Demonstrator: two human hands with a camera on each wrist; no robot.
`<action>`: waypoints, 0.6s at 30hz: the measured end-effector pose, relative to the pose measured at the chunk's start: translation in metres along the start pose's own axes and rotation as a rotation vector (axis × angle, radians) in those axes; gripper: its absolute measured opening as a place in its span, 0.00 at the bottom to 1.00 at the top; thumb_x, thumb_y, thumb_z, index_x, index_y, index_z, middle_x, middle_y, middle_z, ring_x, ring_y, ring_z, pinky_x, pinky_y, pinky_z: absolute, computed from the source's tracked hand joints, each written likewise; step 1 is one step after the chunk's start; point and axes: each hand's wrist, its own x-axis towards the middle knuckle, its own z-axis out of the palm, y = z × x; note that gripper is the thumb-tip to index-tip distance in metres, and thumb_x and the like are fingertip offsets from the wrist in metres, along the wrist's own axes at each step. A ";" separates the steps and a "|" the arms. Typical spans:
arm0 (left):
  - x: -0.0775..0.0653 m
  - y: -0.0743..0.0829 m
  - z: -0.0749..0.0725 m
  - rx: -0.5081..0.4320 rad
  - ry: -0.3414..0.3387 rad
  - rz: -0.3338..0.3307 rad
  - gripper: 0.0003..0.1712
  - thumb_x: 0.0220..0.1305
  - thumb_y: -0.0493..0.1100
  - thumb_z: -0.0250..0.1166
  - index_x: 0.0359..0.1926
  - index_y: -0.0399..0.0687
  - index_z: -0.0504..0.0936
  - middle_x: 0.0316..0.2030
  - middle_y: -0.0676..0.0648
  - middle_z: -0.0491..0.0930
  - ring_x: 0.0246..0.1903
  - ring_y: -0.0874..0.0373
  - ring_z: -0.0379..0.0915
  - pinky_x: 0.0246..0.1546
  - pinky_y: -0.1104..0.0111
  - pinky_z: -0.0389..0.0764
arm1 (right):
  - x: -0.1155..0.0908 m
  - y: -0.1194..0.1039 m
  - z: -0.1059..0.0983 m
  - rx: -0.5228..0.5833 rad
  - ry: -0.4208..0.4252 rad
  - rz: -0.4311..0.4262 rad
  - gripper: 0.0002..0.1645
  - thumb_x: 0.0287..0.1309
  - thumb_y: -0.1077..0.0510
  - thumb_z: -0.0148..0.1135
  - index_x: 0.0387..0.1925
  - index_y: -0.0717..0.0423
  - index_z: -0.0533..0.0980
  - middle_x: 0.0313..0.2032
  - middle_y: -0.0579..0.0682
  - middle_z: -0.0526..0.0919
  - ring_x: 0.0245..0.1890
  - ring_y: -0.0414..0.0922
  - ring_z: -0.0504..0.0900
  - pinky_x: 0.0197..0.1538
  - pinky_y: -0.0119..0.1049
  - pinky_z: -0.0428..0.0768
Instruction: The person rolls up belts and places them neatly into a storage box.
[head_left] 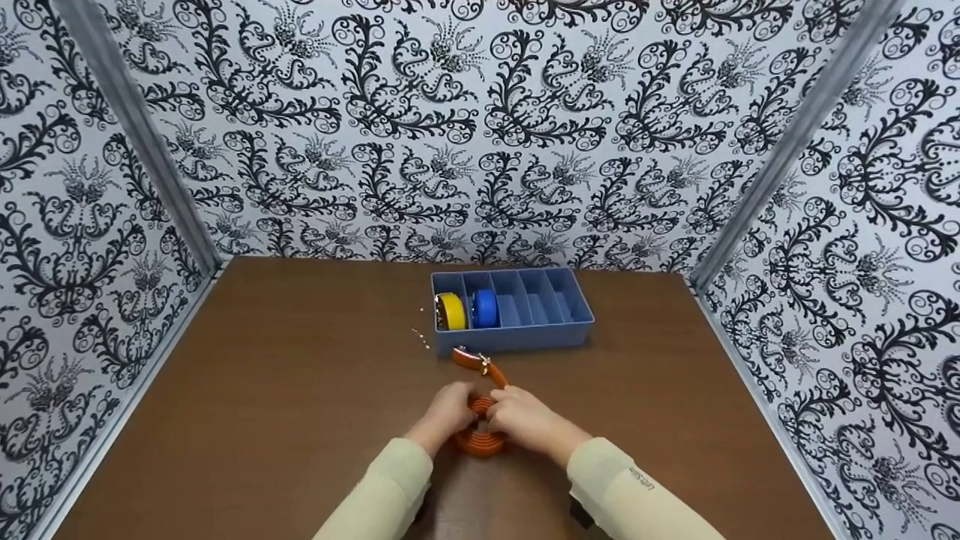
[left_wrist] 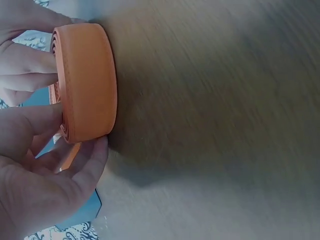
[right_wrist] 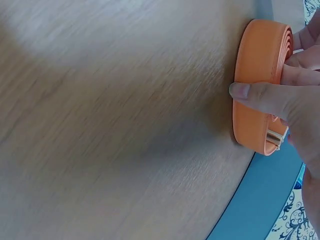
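An orange belt (head_left: 481,445), wound into a coil, stands on its edge on the brown table between both hands. Its loose end with a gold-coloured buckle (head_left: 486,364) stretches away from the coil toward the box. My left hand (head_left: 448,411) pinches the coil's left side, a finger along the outer layer (left_wrist: 91,85) in the left wrist view. From the right, my right hand (head_left: 529,420) grips it, thumb flat on the outside of the orange coil (right_wrist: 260,55) and the other fingers at its inner turns.
A grey-blue divided box (head_left: 517,337) stands just beyond the hands. Its leftmost compartment holds a yellow coil (head_left: 454,311), and a blue coil (head_left: 485,309) sits in the one beside it. Patterned walls (head_left: 465,150) enclose the table (head_left: 300,360) at the back and sides.
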 end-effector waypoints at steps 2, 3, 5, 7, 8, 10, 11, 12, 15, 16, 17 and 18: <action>-0.001 0.000 0.001 -0.022 0.019 -0.026 0.12 0.43 0.26 0.68 0.33 0.36 0.82 0.29 0.44 0.81 0.30 0.52 0.74 0.33 0.61 0.76 | 0.001 -0.001 0.001 0.008 -0.020 0.020 0.11 0.43 0.63 0.74 0.20 0.41 0.84 0.18 0.37 0.76 0.26 0.40 0.66 0.32 0.31 0.59; -0.002 0.000 0.002 -0.027 0.033 -0.035 0.13 0.42 0.26 0.69 0.34 0.35 0.82 0.30 0.43 0.82 0.30 0.51 0.75 0.33 0.60 0.76 | 0.002 -0.001 0.001 0.004 -0.031 0.027 0.11 0.42 0.62 0.75 0.20 0.41 0.84 0.18 0.38 0.76 0.26 0.41 0.67 0.32 0.31 0.60; -0.005 0.000 0.003 -0.016 0.069 -0.053 0.14 0.41 0.28 0.70 0.35 0.35 0.81 0.31 0.42 0.81 0.32 0.48 0.76 0.35 0.58 0.77 | 0.004 -0.003 0.001 -0.006 -0.057 0.050 0.10 0.38 0.60 0.77 0.21 0.40 0.84 0.19 0.38 0.76 0.27 0.41 0.68 0.33 0.31 0.64; -0.008 0.001 0.005 0.004 0.114 -0.076 0.16 0.40 0.31 0.72 0.35 0.34 0.80 0.30 0.41 0.80 0.32 0.45 0.76 0.37 0.56 0.77 | 0.006 -0.004 0.002 -0.020 -0.081 0.077 0.11 0.34 0.57 0.78 0.24 0.39 0.85 0.19 0.38 0.76 0.29 0.41 0.70 0.34 0.33 0.67; -0.009 0.001 0.006 0.017 0.136 -0.092 0.17 0.40 0.33 0.73 0.35 0.34 0.80 0.30 0.40 0.80 0.33 0.44 0.77 0.38 0.55 0.77 | 0.007 -0.005 0.002 -0.026 -0.090 0.089 0.12 0.33 0.56 0.79 0.24 0.39 0.85 0.19 0.39 0.76 0.29 0.41 0.71 0.34 0.34 0.68; -0.010 0.003 0.007 0.030 0.177 -0.133 0.20 0.38 0.35 0.76 0.35 0.32 0.79 0.30 0.39 0.79 0.33 0.42 0.76 0.38 0.53 0.77 | 0.009 -0.006 0.002 -0.038 -0.100 0.114 0.14 0.31 0.55 0.79 0.26 0.38 0.85 0.19 0.38 0.77 0.30 0.42 0.72 0.35 0.35 0.69; -0.010 0.004 0.007 0.028 0.194 -0.155 0.22 0.38 0.36 0.76 0.35 0.32 0.78 0.30 0.38 0.78 0.34 0.41 0.76 0.39 0.52 0.77 | 0.010 -0.006 0.002 -0.036 -0.098 0.126 0.14 0.31 0.55 0.79 0.26 0.38 0.85 0.19 0.38 0.77 0.30 0.42 0.73 0.35 0.35 0.69; -0.010 0.005 0.007 0.026 0.204 -0.176 0.22 0.38 0.36 0.76 0.35 0.31 0.77 0.30 0.37 0.78 0.34 0.40 0.76 0.40 0.52 0.77 | 0.010 -0.007 0.002 -0.039 -0.094 0.136 0.13 0.31 0.55 0.79 0.26 0.38 0.85 0.18 0.38 0.77 0.30 0.42 0.73 0.34 0.35 0.70; -0.009 0.007 0.007 0.031 0.210 -0.197 0.21 0.38 0.32 0.73 0.36 0.29 0.76 0.31 0.35 0.78 0.34 0.39 0.77 0.39 0.51 0.77 | 0.010 -0.008 0.003 -0.040 -0.079 0.139 0.11 0.32 0.55 0.78 0.23 0.38 0.84 0.18 0.37 0.77 0.30 0.42 0.73 0.34 0.35 0.69; -0.009 0.008 0.006 0.033 0.206 -0.193 0.21 0.38 0.30 0.72 0.37 0.29 0.76 0.31 0.35 0.79 0.34 0.39 0.77 0.39 0.51 0.77 | 0.010 -0.008 0.004 -0.039 -0.072 0.137 0.10 0.32 0.54 0.78 0.21 0.39 0.84 0.17 0.37 0.76 0.30 0.42 0.73 0.33 0.35 0.69; -0.008 0.007 0.006 0.038 0.199 -0.187 0.19 0.38 0.29 0.71 0.36 0.30 0.77 0.30 0.35 0.79 0.33 0.40 0.77 0.38 0.51 0.77 | 0.010 -0.008 0.005 -0.040 -0.071 0.134 0.10 0.32 0.54 0.79 0.21 0.39 0.83 0.17 0.37 0.76 0.30 0.42 0.72 0.33 0.35 0.69; -0.008 0.007 0.006 0.043 0.191 -0.177 0.17 0.37 0.27 0.69 0.34 0.31 0.77 0.29 0.36 0.79 0.32 0.41 0.77 0.36 0.52 0.77 | 0.009 -0.008 0.006 -0.041 -0.064 0.122 0.10 0.32 0.53 0.79 0.21 0.39 0.83 0.17 0.36 0.76 0.30 0.42 0.72 0.33 0.35 0.68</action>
